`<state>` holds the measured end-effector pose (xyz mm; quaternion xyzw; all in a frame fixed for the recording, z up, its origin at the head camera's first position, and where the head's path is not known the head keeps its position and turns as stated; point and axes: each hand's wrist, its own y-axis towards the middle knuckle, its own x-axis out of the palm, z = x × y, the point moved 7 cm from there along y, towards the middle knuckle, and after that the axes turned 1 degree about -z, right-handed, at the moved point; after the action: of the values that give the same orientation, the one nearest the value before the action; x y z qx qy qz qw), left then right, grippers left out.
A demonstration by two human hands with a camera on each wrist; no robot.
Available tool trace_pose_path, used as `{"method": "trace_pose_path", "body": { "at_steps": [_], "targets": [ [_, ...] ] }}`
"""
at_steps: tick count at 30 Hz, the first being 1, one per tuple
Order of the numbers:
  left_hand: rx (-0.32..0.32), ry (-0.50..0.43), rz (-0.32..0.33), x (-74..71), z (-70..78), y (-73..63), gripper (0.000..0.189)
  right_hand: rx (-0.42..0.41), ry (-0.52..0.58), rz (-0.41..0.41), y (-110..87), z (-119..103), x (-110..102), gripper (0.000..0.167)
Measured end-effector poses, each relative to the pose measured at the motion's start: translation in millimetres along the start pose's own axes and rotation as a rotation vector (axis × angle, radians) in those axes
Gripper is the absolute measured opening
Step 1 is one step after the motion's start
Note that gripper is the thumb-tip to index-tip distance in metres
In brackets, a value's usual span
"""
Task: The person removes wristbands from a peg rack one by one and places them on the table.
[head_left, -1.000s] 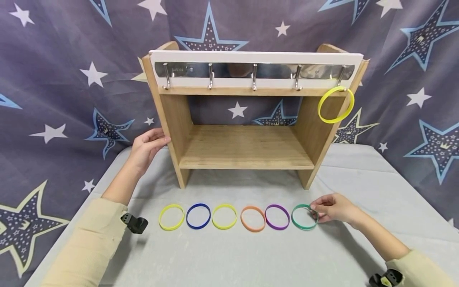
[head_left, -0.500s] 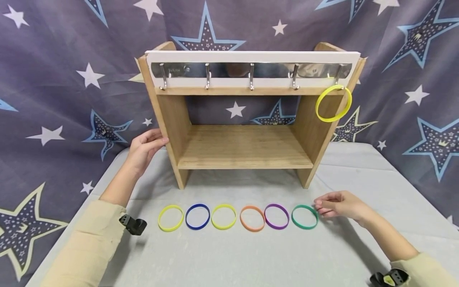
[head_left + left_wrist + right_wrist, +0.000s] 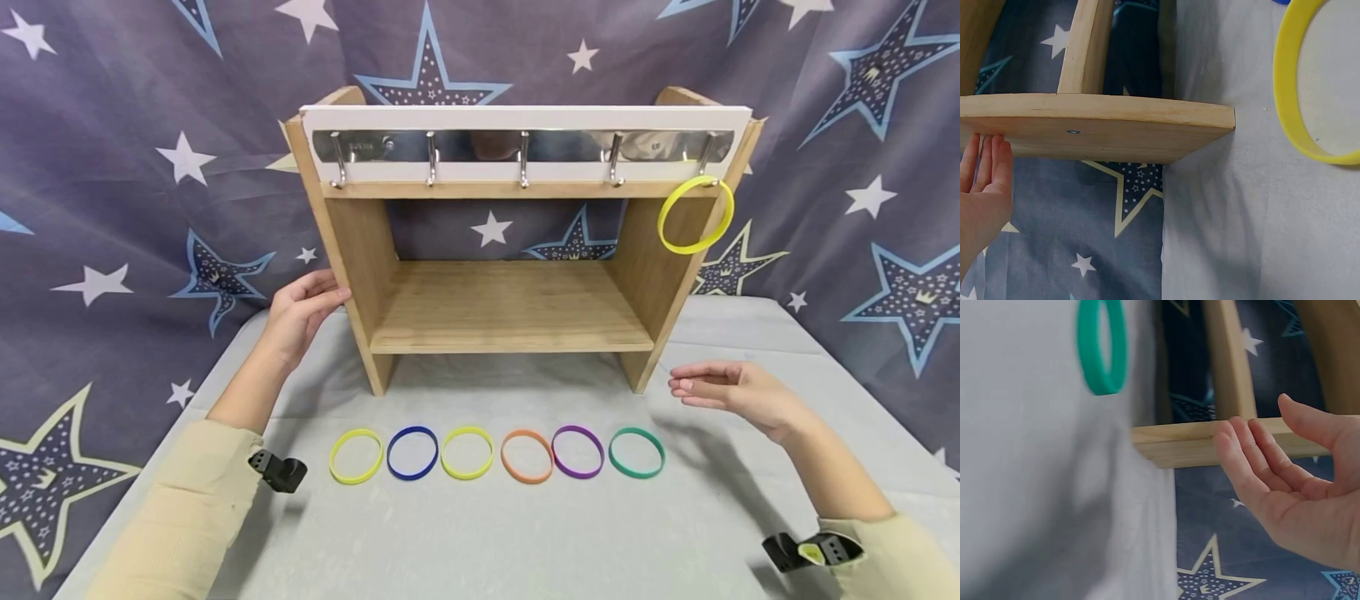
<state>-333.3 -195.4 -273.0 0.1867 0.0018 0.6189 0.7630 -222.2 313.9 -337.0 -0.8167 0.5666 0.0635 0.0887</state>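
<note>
My left hand (image 3: 300,321) rests its fingertips against the outer left side of the wooden shelf rack (image 3: 513,308); its fingers look straight in the left wrist view. Beyond the right end of the wristband row, my right hand (image 3: 738,392) hovers above the table with relaxed fingers, holding nothing. The nearest wristband to it is the green one (image 3: 636,476). Leftward lie a purple (image 3: 577,476), an orange (image 3: 527,481), a yellow (image 3: 467,477), a blue (image 3: 412,477) and another yellow wristband (image 3: 351,481). One more yellow wristband (image 3: 686,249) hangs from the rightmost hook.
A metal hook rail (image 3: 480,147) on a white board runs across the rack's top front, with several hooks. The rack stands on a table with a pale grey cloth (image 3: 487,542). Behind hangs a dark star-patterned curtain (image 3: 135,192).
My right hand has let go of the green wristband's right edge, then risen and drawn away toward the right and back. The left hand stays at the rack's side.
</note>
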Motion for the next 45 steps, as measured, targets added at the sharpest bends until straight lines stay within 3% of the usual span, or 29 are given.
{"method": "trace_pose_path", "body": {
  "at_steps": [8, 16, 23, 36, 45],
  "targets": [
    [-0.001, 0.004, -0.003, -1.6, -1.6, -0.3, 0.023, -0.096, -0.021, 0.001, 5.7, -21.1, -4.4, 0.032],
    [-0.006, 0.01, -0.005, -0.3, -2.2, 0.4, 0.022, -0.219, -0.048, 0.069, 11.4, -50.5, -8.4, 0.029],
    [-0.006, 0.032, 0.0, 0.5, -0.9, 2.6, 0.022, -0.381, 0.106, 0.05, 14.2, -77.0, -13.2, 0.033],
    [-0.003, 0.016, 0.001, 1.1, -0.9, 3.2, 0.022, -0.534, 0.352, 0.06, 15.4, -116.6, -17.3, 0.034],
    [-0.011, 0.037, 0.0, 2.7, -3.8, 5.1, 0.023, -0.604, 0.45, 0.104, 12.8, -133.3, -17.3, 0.031]
  ]
}}
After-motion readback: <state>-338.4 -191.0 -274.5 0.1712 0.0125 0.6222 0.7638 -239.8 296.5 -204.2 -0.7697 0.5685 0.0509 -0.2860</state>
